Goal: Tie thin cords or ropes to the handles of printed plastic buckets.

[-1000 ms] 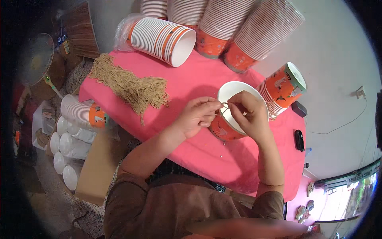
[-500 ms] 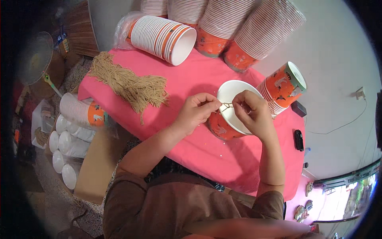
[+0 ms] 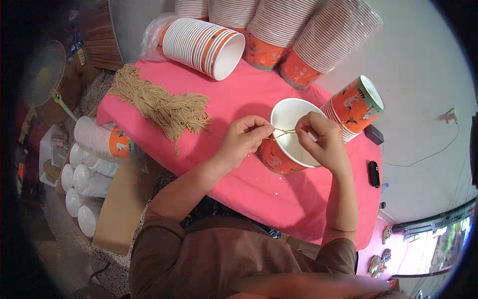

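Observation:
A thin tan string (image 3: pixel 285 132) is stretched between my two hands, with a crossing or knot in its middle. My left hand (image 3: pixel 245 137) pinches one side of it beside the left rim of an orange and white paper bucket (image 3: pixel 286 160). Over the bucket's mouth, my right hand (image 3: pixel 323 139) pinches the other side between thumb and finger. The bucket sits on the pink cloth, tilted in the view, with its white inside showing. To the left lies a loose bundle of tan strings (image 3: pixel 159 102), apart from both hands.
A nested stack of paper buckets (image 3: pixel 204 47) lies on its side at the back. Plastic-wrapped stacks (image 3: pixel 298 40) stand behind it. Another stack (image 3: pixel 354 104) stands at right, near a black object (image 3: pixel 373 174). A cardboard box (image 3: pixel 122 214) with wrapped buckets stands on the left floor.
My right hand has drawn slightly to the right. The string's open loop has narrowed into a tighter crossing. My left hand has barely moved.

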Available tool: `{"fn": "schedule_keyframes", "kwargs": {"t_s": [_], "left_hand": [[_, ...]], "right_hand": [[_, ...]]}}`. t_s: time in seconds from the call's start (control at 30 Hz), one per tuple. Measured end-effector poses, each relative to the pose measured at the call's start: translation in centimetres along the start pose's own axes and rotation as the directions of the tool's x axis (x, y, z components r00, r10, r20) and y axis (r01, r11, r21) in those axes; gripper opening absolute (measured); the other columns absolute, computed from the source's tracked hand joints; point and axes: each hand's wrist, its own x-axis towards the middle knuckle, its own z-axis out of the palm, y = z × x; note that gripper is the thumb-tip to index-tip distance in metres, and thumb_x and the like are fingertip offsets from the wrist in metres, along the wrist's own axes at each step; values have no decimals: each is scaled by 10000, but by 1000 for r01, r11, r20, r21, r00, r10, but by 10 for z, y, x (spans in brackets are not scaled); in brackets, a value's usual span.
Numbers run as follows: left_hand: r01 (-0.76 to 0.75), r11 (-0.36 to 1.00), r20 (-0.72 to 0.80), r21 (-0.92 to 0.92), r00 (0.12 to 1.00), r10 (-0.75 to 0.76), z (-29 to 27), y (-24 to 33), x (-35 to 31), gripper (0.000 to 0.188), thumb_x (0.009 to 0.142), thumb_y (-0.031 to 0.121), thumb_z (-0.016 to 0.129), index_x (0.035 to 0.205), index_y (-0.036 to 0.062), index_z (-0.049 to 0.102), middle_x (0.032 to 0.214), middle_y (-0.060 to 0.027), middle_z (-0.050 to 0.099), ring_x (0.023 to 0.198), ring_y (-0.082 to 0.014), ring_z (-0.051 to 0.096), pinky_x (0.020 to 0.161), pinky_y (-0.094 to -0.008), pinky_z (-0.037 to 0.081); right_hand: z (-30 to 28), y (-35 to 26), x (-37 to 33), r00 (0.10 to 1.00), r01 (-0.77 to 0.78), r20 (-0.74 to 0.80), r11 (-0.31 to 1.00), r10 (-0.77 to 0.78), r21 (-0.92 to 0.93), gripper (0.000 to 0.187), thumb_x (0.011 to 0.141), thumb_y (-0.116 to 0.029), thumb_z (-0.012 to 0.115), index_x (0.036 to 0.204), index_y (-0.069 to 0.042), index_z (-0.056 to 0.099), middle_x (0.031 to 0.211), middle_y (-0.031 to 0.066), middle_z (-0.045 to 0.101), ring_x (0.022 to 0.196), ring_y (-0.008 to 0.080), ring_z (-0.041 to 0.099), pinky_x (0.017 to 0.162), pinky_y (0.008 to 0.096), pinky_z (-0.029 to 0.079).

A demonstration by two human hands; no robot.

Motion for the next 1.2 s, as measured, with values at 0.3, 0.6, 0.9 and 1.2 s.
{"fn": "schedule_keyframes", "kwargs": {"t_s": [0.3, 0.6, 0.9, 1.2], "left_hand": [[-34, 994, 34, 107, 999, 31, -2, 4, -1, 79, 921, 98, 574, 974, 43, 596, 736, 56, 519, 558, -13, 427, 484, -180, 338], [-182, 854, 121, 487, 983, 140, 9, 30, -2, 142, 845, 80, 630, 942, -20, 601, 763, -13, 636, 708, -68, 584, 630, -234, 468], [-152, 854, 221, 498, 974, 45, 7, 33, 4, 102, 852, 76, 607, 875, -24, 609, 754, -36, 644, 703, -63, 578, 614, -232, 460], [168, 968, 251, 184, 945, -211, 10, 37, 2, 47, 894, 52, 541, 893, 31, 498, 727, -27, 581, 523, -28, 407, 444, -196, 305]], "right_hand": [[0, -4, 2, 998, 64, -3, 998, -65, -25, 48, 764, 4, 627, 806, -2, 603, 739, 82, 601, 662, 183, 610, 587, 297, 478], [1, -10, 3, 991, 134, -9, 990, -135, -46, 49, 748, -8, 640, 785, -17, 608, 713, 99, 602, 608, 215, 618, 556, 313, 485], [1, -9, 1, 998, 59, 26, 998, -59, 5, 47, 783, -34, 637, 823, -31, 612, 736, 81, 607, 598, 190, 604, 543, 294, 477], [-2, -5, -2, 991, -60, 126, 973, 32, 224, 113, 834, 7, 585, 943, 7, 612, 792, 11, 589, 688, 65, 524, 610, 224, 434]]}}
